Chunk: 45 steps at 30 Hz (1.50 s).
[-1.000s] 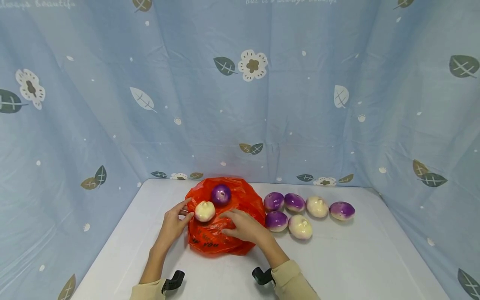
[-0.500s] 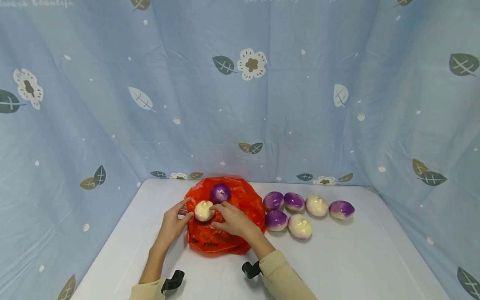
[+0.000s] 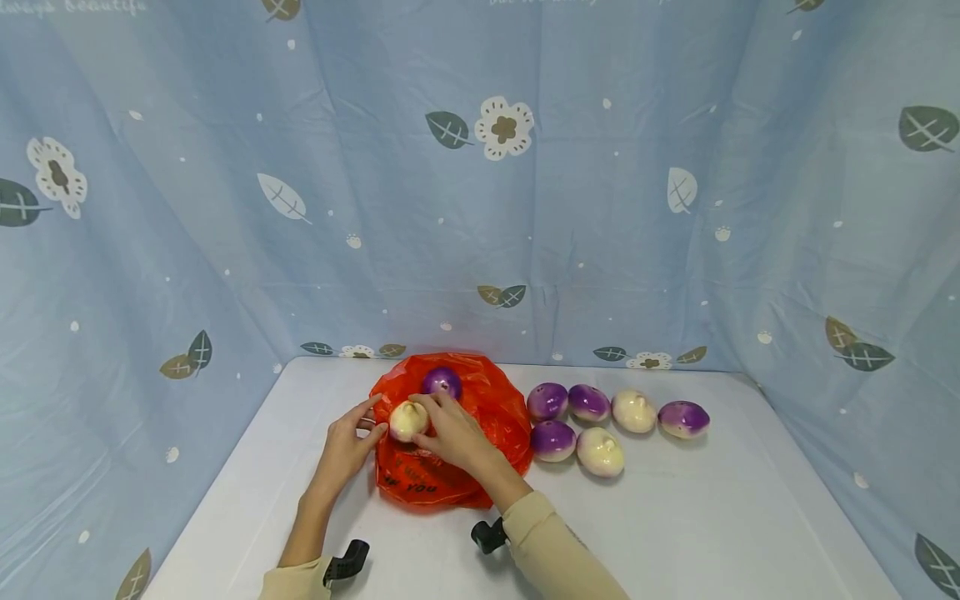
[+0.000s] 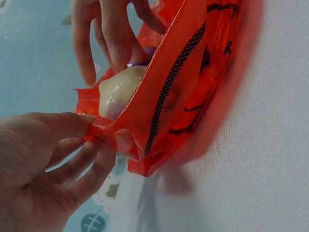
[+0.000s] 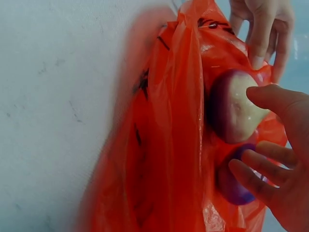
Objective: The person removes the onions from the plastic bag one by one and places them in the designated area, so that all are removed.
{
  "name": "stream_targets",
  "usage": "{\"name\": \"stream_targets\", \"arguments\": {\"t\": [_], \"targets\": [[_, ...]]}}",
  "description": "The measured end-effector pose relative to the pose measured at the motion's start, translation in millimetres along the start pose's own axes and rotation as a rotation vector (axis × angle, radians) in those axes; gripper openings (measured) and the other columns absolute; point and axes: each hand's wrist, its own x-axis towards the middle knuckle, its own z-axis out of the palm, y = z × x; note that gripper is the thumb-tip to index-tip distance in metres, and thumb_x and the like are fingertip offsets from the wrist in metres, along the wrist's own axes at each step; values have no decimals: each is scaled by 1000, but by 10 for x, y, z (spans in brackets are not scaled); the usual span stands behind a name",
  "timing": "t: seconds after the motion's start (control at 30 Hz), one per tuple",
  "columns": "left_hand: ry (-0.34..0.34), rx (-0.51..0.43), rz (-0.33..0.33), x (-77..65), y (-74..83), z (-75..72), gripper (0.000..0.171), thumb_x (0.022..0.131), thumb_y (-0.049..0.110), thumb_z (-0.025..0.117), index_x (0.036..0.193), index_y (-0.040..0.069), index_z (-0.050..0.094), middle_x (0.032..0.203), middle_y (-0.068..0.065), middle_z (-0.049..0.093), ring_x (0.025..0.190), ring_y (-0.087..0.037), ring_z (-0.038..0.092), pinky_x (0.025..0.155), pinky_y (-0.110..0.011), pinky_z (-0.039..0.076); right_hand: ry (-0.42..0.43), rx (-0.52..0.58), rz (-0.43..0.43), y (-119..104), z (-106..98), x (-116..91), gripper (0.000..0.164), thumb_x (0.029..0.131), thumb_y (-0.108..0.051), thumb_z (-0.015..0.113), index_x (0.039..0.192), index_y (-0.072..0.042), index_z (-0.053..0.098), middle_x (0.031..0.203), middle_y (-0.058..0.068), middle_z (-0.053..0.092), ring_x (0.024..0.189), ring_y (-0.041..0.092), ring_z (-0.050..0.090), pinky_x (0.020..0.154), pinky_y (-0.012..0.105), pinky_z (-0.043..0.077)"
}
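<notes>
A red plastic bag point(image 3: 504, 421) stands on the table with its mouth open upward. Two purple-and-white turnips lie in the mouth: one with its cream end up point(image 3: 407, 422), the other showing its purple end point(image 3: 442, 381). At the bag's left edge, my left hand point(image 3: 345, 446) pinches the plastic between thumb and fingers, as the left wrist view shows. My right hand point(image 3: 461, 437) reaches over the bag, its thumb point(image 5: 265, 95) at the cream turnip. Its other fingers are spread and fairly straight, overlapping the purple turnip in the right wrist view.
Right of the bag, several more turnips lie in two loose rows on the white table point(image 3: 712, 517), among them a cream one point(image 3: 600, 452) in front and a purple one point(image 3: 684, 420) farthest right. A blue patterned curtain point(image 3: 600, 208) surrounds the table's back and sides.
My right hand has moved left across the bag to the cream turnip, which has tilted and shifted slightly. My left hand stays at the bag's edge.
</notes>
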Motion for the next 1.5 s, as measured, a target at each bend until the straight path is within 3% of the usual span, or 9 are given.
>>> {"name": "stream_targets", "arguments": {"t": [0.13,0.33,0.9,1.5], "targets": [[-3,-1,-3,-6,14,-4,51,86,6,73,135,5,58,96,-14,71,85,-26,69,68,-19,55,-22,-40,12,-12,26,47,70,85,-38,75,146,-31,43,133,5,53,120,22,58,97,43,54],[-6,4,-1,-6,8,-6,51,86,7,73,135,5,58,97,-14,71,85,-26,69,68,-20,55,-51,-21,50,-22,67,65,69,83,-39,77,144,-34,44,133,3,51,121,21,57,98,43,53],[-21,-15,4,-6,14,26,52,86,7,73,136,6,58,96,-13,71,85,-25,69,66,-17,54,13,27,60,9,192,76,60,82,-38,78,133,-33,47,122,2,54,109,20,61,95,44,54],[-12,-7,23,4,0,26,52,85,4,74,135,4,58,94,-12,70,84,-25,69,69,-20,56,-7,23,48,-22,162,29,61,82,-32,78,134,-28,46,121,4,56,109,23,63,94,42,56]]}}
